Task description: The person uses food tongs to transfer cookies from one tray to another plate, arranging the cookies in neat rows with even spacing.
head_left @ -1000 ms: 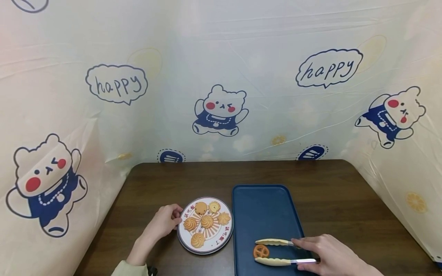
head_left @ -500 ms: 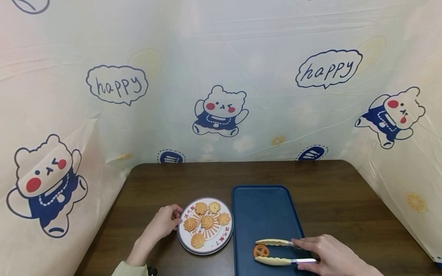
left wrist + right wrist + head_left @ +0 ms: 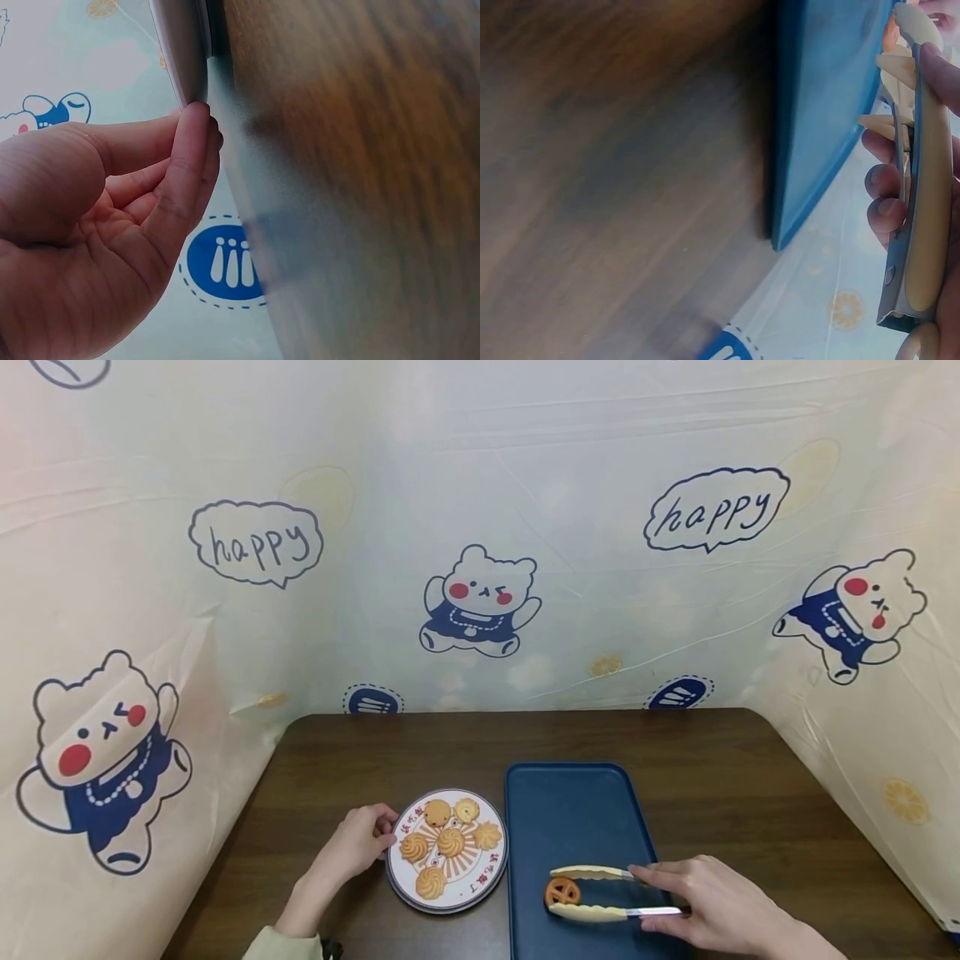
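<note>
My left hand (image 3: 360, 839) pinches the left rim of a round white plate (image 3: 478, 878) with red lettering; a second rim shows beneath it. Several butter cookies (image 3: 450, 842) lie on the plate. In the left wrist view the thumb and fingers (image 3: 191, 142) meet at the plate's edge. My right hand (image 3: 720, 897) holds a pair of tongs (image 3: 592, 913) with cream scalloped tips over a dark blue tray (image 3: 577, 810). One brown pretzel (image 3: 562, 892) sits between the spread tips, near their ends. The right wrist view shows the tongs' cream and metal handle (image 3: 930, 195) in the palm.
The plate stands close against the tray's left edge. Both are on a brown wooden table (image 3: 360, 752). A pale cloth (image 3: 600, 610) printed with bears and "happy" bubbles hangs behind and along the sides.
My right hand and the tongs have shifted slightly away from me and to the left. The pretzel has moved the same way with them. My left hand stays at the plate's rim.
</note>
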Tool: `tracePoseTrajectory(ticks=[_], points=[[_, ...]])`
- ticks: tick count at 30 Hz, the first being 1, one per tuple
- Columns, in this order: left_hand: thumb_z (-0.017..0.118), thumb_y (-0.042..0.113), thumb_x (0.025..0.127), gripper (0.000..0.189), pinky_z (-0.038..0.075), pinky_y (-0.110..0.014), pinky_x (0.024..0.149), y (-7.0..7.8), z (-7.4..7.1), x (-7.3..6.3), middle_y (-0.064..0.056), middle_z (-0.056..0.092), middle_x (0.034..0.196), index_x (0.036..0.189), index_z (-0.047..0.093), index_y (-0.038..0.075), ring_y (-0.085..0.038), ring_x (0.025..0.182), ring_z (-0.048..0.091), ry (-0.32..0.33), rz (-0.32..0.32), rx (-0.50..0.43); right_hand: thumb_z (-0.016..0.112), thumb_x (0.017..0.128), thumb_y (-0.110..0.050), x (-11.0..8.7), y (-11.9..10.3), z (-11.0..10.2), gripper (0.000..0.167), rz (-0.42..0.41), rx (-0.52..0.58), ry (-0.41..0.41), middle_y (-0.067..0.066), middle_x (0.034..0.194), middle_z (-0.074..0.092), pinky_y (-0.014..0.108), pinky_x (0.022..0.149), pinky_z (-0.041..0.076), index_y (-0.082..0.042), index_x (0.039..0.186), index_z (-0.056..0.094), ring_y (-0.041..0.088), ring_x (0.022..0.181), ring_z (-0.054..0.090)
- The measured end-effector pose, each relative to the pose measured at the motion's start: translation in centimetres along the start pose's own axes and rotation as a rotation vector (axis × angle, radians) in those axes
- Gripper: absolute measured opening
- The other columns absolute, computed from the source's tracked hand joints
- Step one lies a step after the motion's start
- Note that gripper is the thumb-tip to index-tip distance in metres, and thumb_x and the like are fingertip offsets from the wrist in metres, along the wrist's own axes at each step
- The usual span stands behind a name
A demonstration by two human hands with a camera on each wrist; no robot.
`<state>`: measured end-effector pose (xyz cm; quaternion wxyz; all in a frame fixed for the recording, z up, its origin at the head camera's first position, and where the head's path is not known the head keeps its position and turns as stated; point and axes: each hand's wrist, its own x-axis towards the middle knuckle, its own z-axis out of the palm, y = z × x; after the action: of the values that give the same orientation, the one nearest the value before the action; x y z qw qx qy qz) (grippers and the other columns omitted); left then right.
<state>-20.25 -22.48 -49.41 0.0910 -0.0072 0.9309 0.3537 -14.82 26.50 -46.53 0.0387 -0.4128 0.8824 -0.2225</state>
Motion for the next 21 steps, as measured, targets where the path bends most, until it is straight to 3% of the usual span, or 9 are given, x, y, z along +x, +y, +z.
tracePoseTrajectory(ticks=[4,11,15,21], points=[[0.072,-0.002,0.088,0.024,0.057,-0.030,0.061,0.0,0.0,0.0,-0.006,0.054,0.084,0.111,0.065,-0.003,-0.016,0.071,0.056,0.001,-0.001,0.003,0.070,0.093,-0.037,0.6,-0.1,-0.1,0.047,-0.039,-0.015,0.027,0.006,0.111,0.073,0.012,0.059,0.049,-0.007,0.129,0.066,-0.007,0.074,0.057],[0.072,-0.003,0.088,0.024,0.056,-0.030,0.061,-0.1,0.0,-0.1,-0.006,0.054,0.084,0.111,0.065,-0.003,-0.016,0.071,0.056,0.009,0.000,0.005,0.071,0.092,-0.040,2.2,-0.6,-0.2,0.048,-0.030,-0.042,0.029,0.005,0.111,0.073,0.018,0.063,0.054,-0.008,0.128,0.068,-0.001,0.078,0.064],[0.071,-0.003,0.088,0.024,0.056,-0.029,0.061,0.0,0.0,-0.1,-0.006,0.054,0.084,0.111,0.065,-0.003,-0.016,0.070,0.056,0.008,0.003,0.002,0.070,0.093,-0.041,3.1,-0.8,0.0,0.049,-0.028,-0.021,0.015,0.006,0.113,0.072,0.012,0.057,0.048,-0.008,0.129,0.067,-0.006,0.070,0.058],[0.072,-0.003,0.088,0.024,0.056,-0.030,0.061,0.0,0.1,-0.1,-0.006,0.054,0.084,0.112,0.065,-0.003,-0.016,0.071,0.056,0.006,0.003,0.006,0.072,0.091,-0.042,4.4,-1.0,0.0,0.049,-0.092,-0.096,0.060,0.003,0.113,0.072,0.015,0.063,0.053,-0.009,0.127,0.068,0.005,0.083,0.069]])
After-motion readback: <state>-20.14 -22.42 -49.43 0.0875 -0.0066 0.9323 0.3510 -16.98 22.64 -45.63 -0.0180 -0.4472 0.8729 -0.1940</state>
